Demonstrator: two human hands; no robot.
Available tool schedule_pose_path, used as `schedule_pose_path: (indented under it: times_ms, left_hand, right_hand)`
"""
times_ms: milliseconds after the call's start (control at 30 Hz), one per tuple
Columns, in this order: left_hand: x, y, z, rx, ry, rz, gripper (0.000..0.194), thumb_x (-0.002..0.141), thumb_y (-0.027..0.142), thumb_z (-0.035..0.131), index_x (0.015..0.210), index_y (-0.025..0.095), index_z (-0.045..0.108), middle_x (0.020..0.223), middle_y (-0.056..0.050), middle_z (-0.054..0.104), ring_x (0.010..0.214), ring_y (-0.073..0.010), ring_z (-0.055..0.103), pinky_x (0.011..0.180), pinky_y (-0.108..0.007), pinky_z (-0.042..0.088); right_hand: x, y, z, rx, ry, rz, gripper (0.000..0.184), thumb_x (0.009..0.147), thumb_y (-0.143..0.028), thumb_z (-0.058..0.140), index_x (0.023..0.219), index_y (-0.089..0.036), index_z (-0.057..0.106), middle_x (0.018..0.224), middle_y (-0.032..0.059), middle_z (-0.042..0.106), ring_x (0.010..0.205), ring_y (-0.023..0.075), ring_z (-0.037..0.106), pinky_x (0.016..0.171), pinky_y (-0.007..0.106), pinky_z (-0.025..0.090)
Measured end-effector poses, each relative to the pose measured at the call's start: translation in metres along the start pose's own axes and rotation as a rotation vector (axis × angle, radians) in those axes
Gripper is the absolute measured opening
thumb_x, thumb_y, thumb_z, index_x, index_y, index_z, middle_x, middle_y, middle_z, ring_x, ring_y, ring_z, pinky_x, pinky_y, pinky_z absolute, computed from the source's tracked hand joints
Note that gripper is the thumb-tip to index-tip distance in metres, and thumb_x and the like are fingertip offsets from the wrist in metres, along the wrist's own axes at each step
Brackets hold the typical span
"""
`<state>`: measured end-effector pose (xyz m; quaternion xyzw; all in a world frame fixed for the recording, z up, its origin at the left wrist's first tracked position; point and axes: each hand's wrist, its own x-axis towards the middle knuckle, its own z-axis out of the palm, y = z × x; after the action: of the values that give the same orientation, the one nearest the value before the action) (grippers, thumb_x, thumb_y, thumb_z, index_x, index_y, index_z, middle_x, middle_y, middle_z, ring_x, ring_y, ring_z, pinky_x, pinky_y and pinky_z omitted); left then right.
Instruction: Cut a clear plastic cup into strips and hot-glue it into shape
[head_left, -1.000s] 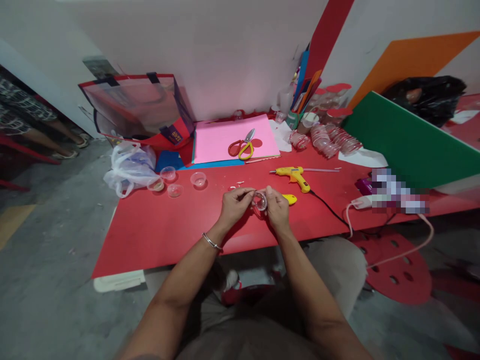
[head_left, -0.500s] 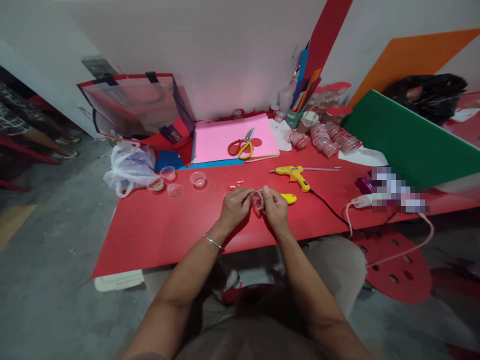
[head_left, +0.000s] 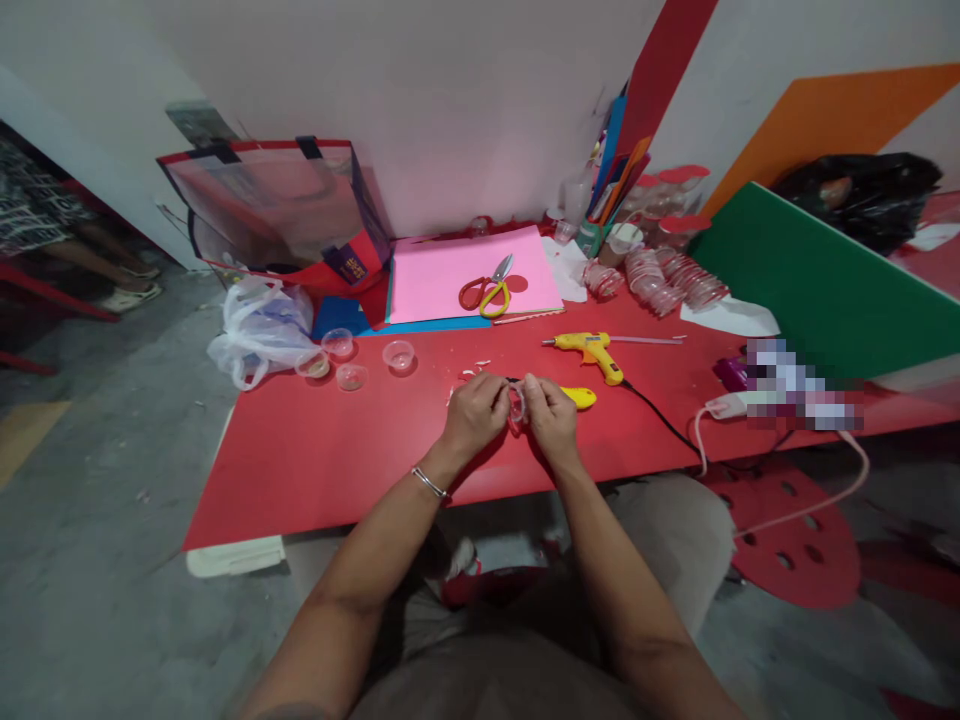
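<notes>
Head view: both forearms reach in from the near side, slanting toward each other until the hands nearly meet over the table (head_left: 337, 470).
Left hand: this hand (head_left: 475, 412) is turned back upward, fingers curled, thumb and fingertips pinching the left side of the cup; a bracelet (head_left: 430, 483) circles the wrist.
Right hand: this hand (head_left: 552, 412) has its fingers bent and its thumb pointing to the far side, gripping the cup's right side.
Cup: the clear cup (head_left: 517, 402) sits between the two hands, largely covered by the fingers.
Yellow handle: the handle (head_left: 581, 398) lies just right of the right hand, partly hidden.
Glue gun: the gun (head_left: 592, 352) lies farther off, to the right.
Scissors: the pair (head_left: 493, 290) rests on pink paper (head_left: 427, 275), far side.
</notes>
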<state>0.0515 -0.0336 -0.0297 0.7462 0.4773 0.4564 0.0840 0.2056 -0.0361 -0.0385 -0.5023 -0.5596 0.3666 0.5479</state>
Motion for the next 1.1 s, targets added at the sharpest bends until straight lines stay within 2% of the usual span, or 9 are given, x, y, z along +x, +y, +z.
schedule_pose_path:
  times_ms: [133, 267, 567, 767, 867, 933, 1100]
  left_hand:
    - [0.0032, 0.0028, -0.0010, -0.161, 0.036, -0.117, 0.016, 0.095, 0.016, 0.060, 0.087, 0.020, 0.073, 0.080, -0.004, 0.074, 0.073, -0.0165, 0.066, 0.071, -0.031, 0.051]
    - [0.0056, 0.0041, -0.0033, -0.263, 0.027, -0.192, 0.016, 0.094, 0.018, 0.062, 0.086, 0.020, 0.075, 0.079, -0.003, 0.076, 0.072, -0.0159, 0.067, 0.072, -0.031, 0.053]
    - [0.0074, 0.0068, -0.0059, -0.304, 0.029, -0.190, 0.013, 0.094, 0.018, 0.066, 0.087, 0.020, 0.078, 0.085, -0.005, 0.079, 0.076, -0.0165, 0.070, 0.074, -0.031, 0.055]
    - [0.0038, 0.0040, -0.0042, -0.135, 0.011, -0.070, 0.018, 0.098, 0.018, 0.060, 0.090, 0.020, 0.076, 0.086, -0.007, 0.076, 0.080, -0.0185, 0.069, 0.077, -0.033, 0.054]
    - [0.0030, 0.0034, -0.0022, -0.111, 0.020, -0.068, 0.018, 0.097, 0.017, 0.059, 0.090, 0.019, 0.075, 0.085, -0.007, 0.075, 0.079, -0.0187, 0.068, 0.075, -0.033, 0.053]
    - [0.0033, 0.0035, -0.0009, -0.165, 0.034, -0.138, 0.015, 0.094, 0.017, 0.061, 0.088, 0.019, 0.075, 0.084, -0.006, 0.075, 0.076, -0.0174, 0.067, 0.074, -0.031, 0.053]
    - [0.0054, 0.0035, 0.0005, -0.442, 0.049, -0.423, 0.010, 0.090, 0.020, 0.064, 0.082, 0.019, 0.070, 0.073, -0.001, 0.071, 0.065, -0.0128, 0.065, 0.065, -0.025, 0.052]
  right_hand:
    - [0.0010, 0.0004, 0.0019, 0.122, -0.004, 0.097, 0.052, 0.099, -0.067, 0.059, 0.089, -0.019, 0.078, 0.064, -0.0017, 0.062, 0.056, 0.0120, 0.050, 0.054, 0.025, 0.042]
    - [0.0027, 0.0006, 0.0018, 0.148, 0.007, 0.124, 0.055, 0.096, -0.070, 0.060, 0.089, -0.019, 0.077, 0.061, -0.0024, 0.060, 0.051, 0.0111, 0.047, 0.049, 0.025, 0.039]
    - [0.0023, 0.0010, -0.0005, 0.091, 0.013, 0.079, 0.052, 0.100, -0.067, 0.057, 0.090, -0.020, 0.077, 0.064, -0.0016, 0.062, 0.058, 0.0129, 0.052, 0.056, 0.026, 0.043]
    - [0.0010, -0.0011, -0.0019, -0.042, 0.009, -0.016, 0.046, 0.102, -0.061, 0.058, 0.089, -0.021, 0.076, 0.071, -0.0003, 0.064, 0.065, 0.0139, 0.056, 0.065, 0.027, 0.045]
    - [0.0004, -0.0006, -0.0010, -0.032, 0.007, -0.011, 0.045, 0.102, -0.061, 0.057, 0.090, -0.021, 0.076, 0.069, -0.0012, 0.062, 0.064, 0.0135, 0.055, 0.064, 0.027, 0.045]
    - [0.0004, -0.0003, 0.0001, 0.021, 0.012, 0.031, 0.047, 0.101, -0.063, 0.057, 0.091, -0.021, 0.077, 0.065, -0.0020, 0.060, 0.060, 0.0134, 0.053, 0.061, 0.027, 0.044]
    - [0.0015, -0.0008, 0.0014, 0.108, 0.024, 0.083, 0.053, 0.100, -0.067, 0.056, 0.090, -0.020, 0.076, 0.060, -0.0032, 0.056, 0.054, 0.0122, 0.049, 0.054, 0.026, 0.041]
